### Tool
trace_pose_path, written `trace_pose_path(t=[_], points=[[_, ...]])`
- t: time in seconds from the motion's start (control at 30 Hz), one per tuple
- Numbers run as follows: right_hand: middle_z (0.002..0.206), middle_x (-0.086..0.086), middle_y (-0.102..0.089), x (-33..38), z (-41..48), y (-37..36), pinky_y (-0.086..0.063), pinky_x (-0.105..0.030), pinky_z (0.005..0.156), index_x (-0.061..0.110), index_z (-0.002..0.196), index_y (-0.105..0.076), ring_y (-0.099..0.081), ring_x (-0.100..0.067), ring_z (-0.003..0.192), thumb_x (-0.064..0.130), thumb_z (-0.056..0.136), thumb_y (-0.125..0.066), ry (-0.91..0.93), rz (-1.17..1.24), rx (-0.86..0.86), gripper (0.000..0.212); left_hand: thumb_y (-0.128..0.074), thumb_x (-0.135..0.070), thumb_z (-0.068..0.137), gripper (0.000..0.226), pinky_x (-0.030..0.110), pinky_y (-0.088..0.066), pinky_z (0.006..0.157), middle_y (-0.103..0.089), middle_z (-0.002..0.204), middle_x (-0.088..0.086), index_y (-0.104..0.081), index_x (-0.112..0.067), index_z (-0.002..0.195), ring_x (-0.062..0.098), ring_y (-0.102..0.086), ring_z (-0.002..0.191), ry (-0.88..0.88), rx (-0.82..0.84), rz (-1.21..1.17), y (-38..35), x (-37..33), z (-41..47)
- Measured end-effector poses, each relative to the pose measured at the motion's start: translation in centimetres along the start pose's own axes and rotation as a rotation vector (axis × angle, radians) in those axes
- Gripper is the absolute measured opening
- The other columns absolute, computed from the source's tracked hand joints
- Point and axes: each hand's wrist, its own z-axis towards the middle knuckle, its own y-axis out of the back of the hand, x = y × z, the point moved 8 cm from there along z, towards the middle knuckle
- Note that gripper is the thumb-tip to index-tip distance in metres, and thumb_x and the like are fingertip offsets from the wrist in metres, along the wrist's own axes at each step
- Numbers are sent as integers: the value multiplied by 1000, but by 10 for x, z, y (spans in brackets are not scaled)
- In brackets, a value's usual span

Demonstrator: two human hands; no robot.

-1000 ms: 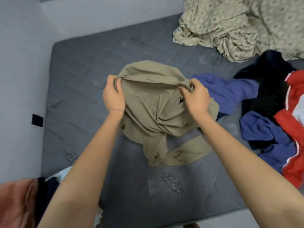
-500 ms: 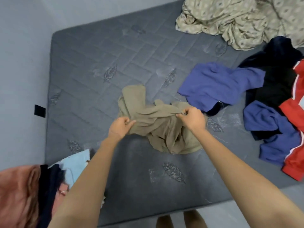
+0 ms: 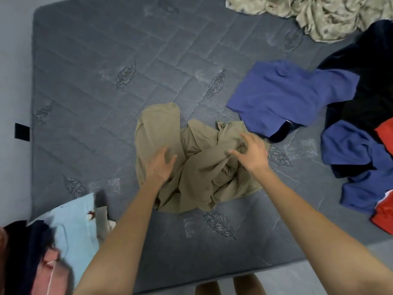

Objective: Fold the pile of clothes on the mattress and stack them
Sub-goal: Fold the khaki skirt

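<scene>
Now: khaki garment [image 3: 202, 167] lies crumpled mid-mattress [image 3: 85, 81]. Left hand [image 3: 159, 165] and right hand [image 3: 251, 154] sit over it, fingers spread, gripping nothing; blur hides whether they touch cloth. Advice: find one edge, draw it flat, smooth creases before folding.

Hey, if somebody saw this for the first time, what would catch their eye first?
The crumpled tan garment in the middle of the grey mattress, with the left hand and right hand spread open over it. Next comes the colourful heap on the right: a blue shirt, a dark garment and a red garment.
</scene>
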Motion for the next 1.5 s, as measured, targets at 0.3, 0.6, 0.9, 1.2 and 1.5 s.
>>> trace_pose_path(t=[0.3,0.6,0.9,1.2,1.5], points=[[155,-7,-24,-56,35,-62,-23,-48,115,32,149,-23,-18,-29,143,41,84,-68,-32,-166,237,79,-53,-75,74,91,50,-22,114,-40,148,-1,-24,-32,148,19,-35,137,-212,210,-136,-101,-42,32],[156,-8,-20,-31,49,-62,-13,-41,118,24,138,-46,-10,-27,146,37,81,-73,186,-191,150,64,-55,-1,89,21,18,-38,78,-65,103,7,-64,-3,108,18,-58,95,-172,-125,-283,-42,-36,48],[161,-5,-3,-18,48,-84,-5,-49,118,34,152,2,-2,-25,148,58,73,-72,0,-235,219,111,-47,0,88,16,23,-33,56,-53,73,9,-60,-2,79,17,-45,70,-4,-567,-411,66,59,42],[142,-14,-42,-39,40,-91,-28,-50,109,17,142,-33,-33,-34,134,43,81,-72,-140,-379,278,78,-42,1,86,19,30,-33,68,-42,67,3,-46,-9,71,16,-39,69,379,-793,-629,70,142,15],[69,7,-59,0,27,-68,-33,-39,94,23,77,-50,-60,-26,90,35,84,-69,-57,-8,-21,24,-60,-24,91,53,44,-28,109,-39,140,21,-42,-4,137,36,-35,130,202,-392,-152,15,93,18]])
